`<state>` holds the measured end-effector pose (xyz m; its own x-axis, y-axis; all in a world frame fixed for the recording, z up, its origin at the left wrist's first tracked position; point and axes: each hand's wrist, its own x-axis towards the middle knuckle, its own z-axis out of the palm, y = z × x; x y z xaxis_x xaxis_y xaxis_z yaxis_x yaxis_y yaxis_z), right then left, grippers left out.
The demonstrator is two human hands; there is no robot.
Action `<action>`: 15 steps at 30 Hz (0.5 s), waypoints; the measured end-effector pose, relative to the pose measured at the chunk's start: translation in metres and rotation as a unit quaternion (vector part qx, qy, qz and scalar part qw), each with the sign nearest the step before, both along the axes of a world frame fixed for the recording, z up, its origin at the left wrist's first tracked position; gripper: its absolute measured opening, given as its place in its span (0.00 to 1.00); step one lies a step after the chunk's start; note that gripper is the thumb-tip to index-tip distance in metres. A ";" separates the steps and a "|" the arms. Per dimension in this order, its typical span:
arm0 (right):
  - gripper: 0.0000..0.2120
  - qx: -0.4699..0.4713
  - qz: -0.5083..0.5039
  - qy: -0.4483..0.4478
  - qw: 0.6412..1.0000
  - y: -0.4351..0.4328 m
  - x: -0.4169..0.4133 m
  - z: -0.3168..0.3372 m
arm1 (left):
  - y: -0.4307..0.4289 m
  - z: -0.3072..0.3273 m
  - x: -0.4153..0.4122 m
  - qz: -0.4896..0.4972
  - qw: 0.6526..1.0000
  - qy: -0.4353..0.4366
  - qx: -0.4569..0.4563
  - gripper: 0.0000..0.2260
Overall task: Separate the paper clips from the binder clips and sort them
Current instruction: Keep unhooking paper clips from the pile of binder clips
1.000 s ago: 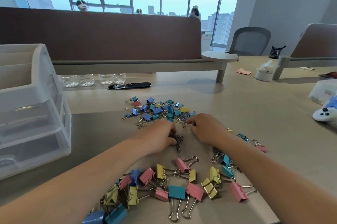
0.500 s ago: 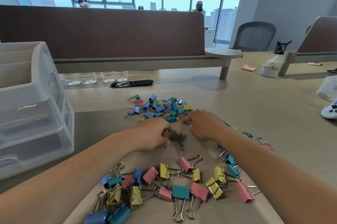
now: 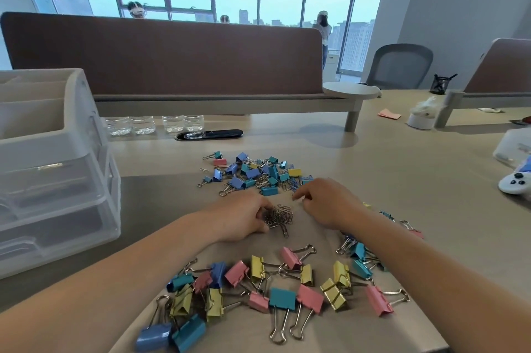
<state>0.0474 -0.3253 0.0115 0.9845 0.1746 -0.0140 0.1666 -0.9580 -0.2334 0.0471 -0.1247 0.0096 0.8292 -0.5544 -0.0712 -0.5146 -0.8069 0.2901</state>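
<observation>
left hand point(image 3: 241, 217) curls its fingers round one tangled bunch of silver paper clips point(image 3: 278, 216); right hand point(image 3: 324, 203) pinches a single one. coloured binder clips point(image 3: 283, 298) form two heaps.

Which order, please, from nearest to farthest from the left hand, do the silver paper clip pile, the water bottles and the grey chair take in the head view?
1. Silver paper clip pile: touching the fingers of the left hand, mid-desk.
2. Water bottles: back left, by the divider.
3. Grey chair: far back right, beyond the desk.

Bare forearms; bare left hand point(image 3: 244, 219); right hand point(image 3: 326, 204)
</observation>
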 end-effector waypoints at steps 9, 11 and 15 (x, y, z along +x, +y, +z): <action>0.22 -0.035 -0.030 0.006 0.999 -0.004 0.013 -0.010 | -0.003 -0.002 0.005 0.003 1.000 -0.015 0.001 0.20; 0.22 -0.037 -0.026 0.007 0.999 -0.002 0.014 -0.011 | -0.003 -0.002 0.005 0.006 1.000 -0.013 -0.002 0.20; 0.20 -0.041 -0.010 0.006 0.999 0.001 0.008 -0.008 | -0.002 -0.004 0.006 0.013 1.000 -0.001 -0.009 0.20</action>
<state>0.0554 -0.3247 0.0031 0.9873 0.1536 -0.0395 0.1457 -0.9769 -0.1562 0.0527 -0.1267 0.0053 0.8438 -0.5334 -0.0601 -0.4937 -0.8152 0.3030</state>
